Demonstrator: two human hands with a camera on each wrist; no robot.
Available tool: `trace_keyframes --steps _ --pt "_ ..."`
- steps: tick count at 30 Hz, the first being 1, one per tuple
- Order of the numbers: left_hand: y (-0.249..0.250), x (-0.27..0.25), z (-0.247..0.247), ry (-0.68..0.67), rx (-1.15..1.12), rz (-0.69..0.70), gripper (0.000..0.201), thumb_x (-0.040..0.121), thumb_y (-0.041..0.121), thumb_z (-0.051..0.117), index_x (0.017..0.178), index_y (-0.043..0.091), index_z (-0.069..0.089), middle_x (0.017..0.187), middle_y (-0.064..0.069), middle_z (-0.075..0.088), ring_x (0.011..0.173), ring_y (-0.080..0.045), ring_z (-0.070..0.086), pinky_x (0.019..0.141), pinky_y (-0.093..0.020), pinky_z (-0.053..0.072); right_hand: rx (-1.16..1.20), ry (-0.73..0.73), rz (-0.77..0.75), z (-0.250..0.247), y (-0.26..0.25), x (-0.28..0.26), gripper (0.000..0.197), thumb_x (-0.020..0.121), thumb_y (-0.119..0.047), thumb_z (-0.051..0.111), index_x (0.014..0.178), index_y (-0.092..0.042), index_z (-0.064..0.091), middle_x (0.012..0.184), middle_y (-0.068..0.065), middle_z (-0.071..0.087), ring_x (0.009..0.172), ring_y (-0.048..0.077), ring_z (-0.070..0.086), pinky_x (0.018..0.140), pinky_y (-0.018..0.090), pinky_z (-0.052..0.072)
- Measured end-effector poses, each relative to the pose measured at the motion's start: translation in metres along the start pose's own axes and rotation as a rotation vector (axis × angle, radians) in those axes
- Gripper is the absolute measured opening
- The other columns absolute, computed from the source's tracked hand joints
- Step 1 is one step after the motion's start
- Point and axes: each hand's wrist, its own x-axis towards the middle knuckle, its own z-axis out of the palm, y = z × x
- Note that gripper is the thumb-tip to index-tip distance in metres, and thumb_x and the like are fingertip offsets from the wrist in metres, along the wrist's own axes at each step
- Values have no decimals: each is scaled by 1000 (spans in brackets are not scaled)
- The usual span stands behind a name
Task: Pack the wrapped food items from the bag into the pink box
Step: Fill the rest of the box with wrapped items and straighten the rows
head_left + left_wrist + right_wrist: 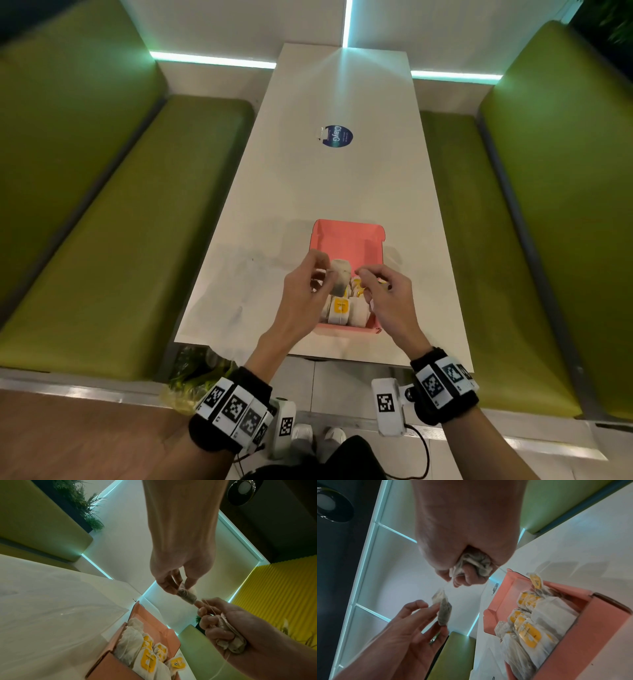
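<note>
A: Pink box (349, 240) sits open low in the middle of the head view, on the white table (342, 178), and we see paper packets (339, 310) with yellow labels standing in its near end.

B: Above it our left hand (301, 294) pinches one packet (339, 279) between thumb and fingertips. Our right hand (387, 298) is just beside it, fingers curled. At lower left, a crumpled plastic bag (191, 380) lies on the green bench (120, 246).

A: In the left wrist view, the left hand (180, 563) comes down from the top centre and pinches the packet (187, 595). At right, the right hand (228, 628) is closed round a bunch of packets (229, 641), a thin string (210, 607) running across its fingers. The box (154, 618) is at bottom centre, packets inside.

B: In the right wrist view, the right hand (465, 540) at top clutches the bunch (474, 563). The left hand (399, 632), lower left, holds the single packet (443, 609) with its other fingers spread. The box (590, 622) fills the right side.
</note>
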Motion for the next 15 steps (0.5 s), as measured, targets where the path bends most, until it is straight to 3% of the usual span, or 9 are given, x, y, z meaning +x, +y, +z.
trace_keyframes --steps 4,6,9,12,15 --pt "2 -1 -2 24 3 49 22 96 9 62 88 28 55 83 3 68 76 -14 68 67 -32 55 -121 -3 -113 1 -2 -7 11 85 -24 77 90 -15 74 79 0 70 69 10 60 65 20 49" --pt "1 0 -2 30 2 59 17 94 7 64 89 21 59 84 4 69 76 -14 68 66 -27 54 -163 -25 -122 6 -1 -9 17 81 -29 81 91 -17 74 79 5 69 71 15 61 66 22 51" --pt "1 -1 -2 33 5 48 10 93 12 68 90 19 62 87 6 69 78 -12 66 64 -18 49 -135 -27 -108 14 2 -7 5 87 -23 76 88 -18 74 73 -6 69 65 9 60 63 29 47" --pt "3 -3 -5 6 -27 44 9 91 16 70 93 19 63 88 6 69 79 -13 67 64 -23 53 -87 -43 -83 14 2 -8 10 92 -14 69 86 -20 74 64 -16 65 59 3 56 61 25 42" --pt "0 -3 -9 -29 -18 25 6 91 14 70 91 18 65 89 6 69 80 -14 66 67 -28 56 -83 -65 -91 10 -3 -9 9 92 -14 68 87 -16 75 65 -16 65 59 2 56 61 21 42"
